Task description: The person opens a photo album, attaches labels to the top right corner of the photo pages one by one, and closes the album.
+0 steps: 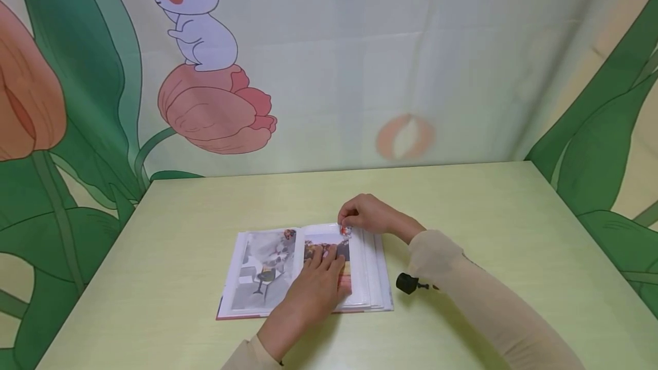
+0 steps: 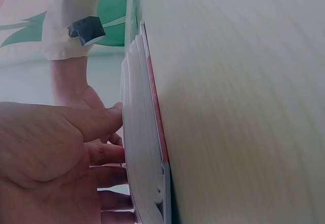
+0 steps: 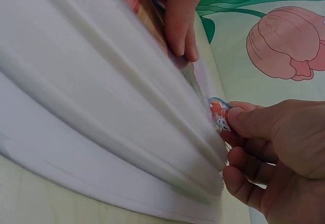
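Observation:
A photo album (image 1: 362, 296) lies spread on the table, with a grey-toned picture on its left page and a colour photo (image 1: 315, 238) on its right page. My left hand (image 1: 317, 284) rests on the right page with its fingers straight, covering part of that photo. At the top right corner of the same page, my right hand (image 1: 369, 214) pinches a small printed sticker (image 3: 220, 115) between thumb and forefinger. The sticker is red and white with a blue edge and a cartoon figure, and overlaps the page corner. From the left wrist view, the album's stacked pages (image 2: 139, 112) show edge-on beside my left thumb.
The pale wooden table (image 1: 180, 233) extends around the album. A black wrist camera (image 1: 408, 284) sticks out from under my right sleeve, to the right of the album. Behind the table hangs a curtain (image 1: 329, 73) printed with a rabbit, tulips and leaves.

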`<state>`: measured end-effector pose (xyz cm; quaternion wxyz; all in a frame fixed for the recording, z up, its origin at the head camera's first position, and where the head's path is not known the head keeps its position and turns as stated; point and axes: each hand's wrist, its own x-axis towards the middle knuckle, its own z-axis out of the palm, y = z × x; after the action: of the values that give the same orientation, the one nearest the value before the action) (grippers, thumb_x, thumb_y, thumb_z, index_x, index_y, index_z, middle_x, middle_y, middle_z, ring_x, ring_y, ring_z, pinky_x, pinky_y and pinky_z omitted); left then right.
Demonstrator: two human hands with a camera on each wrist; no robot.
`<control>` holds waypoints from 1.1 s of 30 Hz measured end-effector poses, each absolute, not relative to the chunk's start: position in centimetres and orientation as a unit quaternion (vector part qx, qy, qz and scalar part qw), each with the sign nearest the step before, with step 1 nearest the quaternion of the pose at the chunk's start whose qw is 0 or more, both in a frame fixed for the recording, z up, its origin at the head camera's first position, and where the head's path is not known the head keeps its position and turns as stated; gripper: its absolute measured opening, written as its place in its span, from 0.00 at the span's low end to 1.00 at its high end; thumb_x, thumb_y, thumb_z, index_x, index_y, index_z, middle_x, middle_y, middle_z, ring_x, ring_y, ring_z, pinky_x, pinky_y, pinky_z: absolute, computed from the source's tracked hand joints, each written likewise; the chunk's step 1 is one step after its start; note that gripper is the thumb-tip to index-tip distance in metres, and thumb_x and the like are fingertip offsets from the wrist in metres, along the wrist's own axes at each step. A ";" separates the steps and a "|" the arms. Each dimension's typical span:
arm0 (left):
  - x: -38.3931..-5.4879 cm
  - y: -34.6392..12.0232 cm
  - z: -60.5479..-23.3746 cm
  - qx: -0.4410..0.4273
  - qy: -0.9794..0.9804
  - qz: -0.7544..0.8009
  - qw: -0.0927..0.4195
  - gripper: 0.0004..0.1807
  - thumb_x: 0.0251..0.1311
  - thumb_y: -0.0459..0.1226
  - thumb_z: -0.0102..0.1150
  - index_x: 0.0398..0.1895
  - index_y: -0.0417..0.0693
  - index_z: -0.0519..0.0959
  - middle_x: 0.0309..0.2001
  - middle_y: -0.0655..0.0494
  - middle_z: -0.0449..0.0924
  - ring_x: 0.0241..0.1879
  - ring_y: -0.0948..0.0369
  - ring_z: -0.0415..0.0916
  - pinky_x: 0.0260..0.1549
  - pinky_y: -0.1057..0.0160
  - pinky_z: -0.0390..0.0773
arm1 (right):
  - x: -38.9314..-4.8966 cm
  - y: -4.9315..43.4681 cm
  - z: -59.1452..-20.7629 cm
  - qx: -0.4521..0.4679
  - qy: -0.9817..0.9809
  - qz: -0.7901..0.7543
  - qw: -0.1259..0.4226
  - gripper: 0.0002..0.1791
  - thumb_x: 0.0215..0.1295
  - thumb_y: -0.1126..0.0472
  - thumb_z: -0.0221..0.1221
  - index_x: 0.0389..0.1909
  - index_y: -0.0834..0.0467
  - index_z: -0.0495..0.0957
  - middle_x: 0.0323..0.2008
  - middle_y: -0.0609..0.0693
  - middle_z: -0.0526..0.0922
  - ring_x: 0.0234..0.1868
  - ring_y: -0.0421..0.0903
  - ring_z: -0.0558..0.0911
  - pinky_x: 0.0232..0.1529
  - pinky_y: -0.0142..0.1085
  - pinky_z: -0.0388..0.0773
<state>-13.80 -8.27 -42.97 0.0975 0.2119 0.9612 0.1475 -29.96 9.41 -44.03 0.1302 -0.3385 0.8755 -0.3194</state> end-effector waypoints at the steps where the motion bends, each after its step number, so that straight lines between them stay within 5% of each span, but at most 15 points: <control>1: -13.8 -8.3 -42.9 0.212 0.961 0.148 0.097 0.32 0.76 0.45 0.56 0.74 0.35 0.67 0.78 0.36 0.58 0.77 0.36 0.50 0.73 0.39 0.58 | -29.9 9.4 -44.1 -0.339 0.876 -0.319 0.128 0.05 0.72 0.64 0.64 0.36 0.55 0.88 0.33 0.43 0.86 0.35 0.41 0.77 0.41 0.32 0.75; 17: -13.7 -8.2 -42.8 0.212 0.963 0.140 0.088 0.31 0.75 0.44 0.56 0.73 0.34 0.68 0.77 0.35 0.59 0.77 0.36 0.52 0.72 0.39 0.59 | -29.0 9.1 -44.9 -0.327 0.891 -0.302 0.092 0.04 0.71 0.65 0.65 0.38 0.54 0.88 0.34 0.43 0.83 0.37 0.43 0.76 0.42 0.34 0.76; 26: -13.6 -8.2 -42.6 0.209 0.963 0.141 0.092 0.31 0.76 0.43 0.55 0.74 0.34 0.68 0.77 0.36 0.59 0.77 0.37 0.52 0.72 0.40 0.59 | -28.7 9.1 -45.5 -0.314 0.903 -0.284 0.069 0.13 0.71 0.64 0.65 0.54 0.59 0.85 0.36 0.46 0.82 0.36 0.42 0.77 0.41 0.33 0.77; 33: -13.7 -8.3 -42.9 0.215 0.963 0.141 0.078 0.30 0.75 0.43 0.57 0.73 0.34 0.69 0.76 0.35 0.61 0.76 0.36 0.54 0.72 0.40 0.61 | -27.3 9.7 -45.1 -0.343 0.911 -0.228 -0.016 0.13 0.73 0.65 0.62 0.56 0.62 0.83 0.49 0.54 0.85 0.51 0.50 0.82 0.57 0.44 0.79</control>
<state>-13.65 -8.27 -42.94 0.0784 0.2147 0.9633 0.1405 -27.33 9.70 -45.10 -0.0159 -0.3433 0.9110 -0.2280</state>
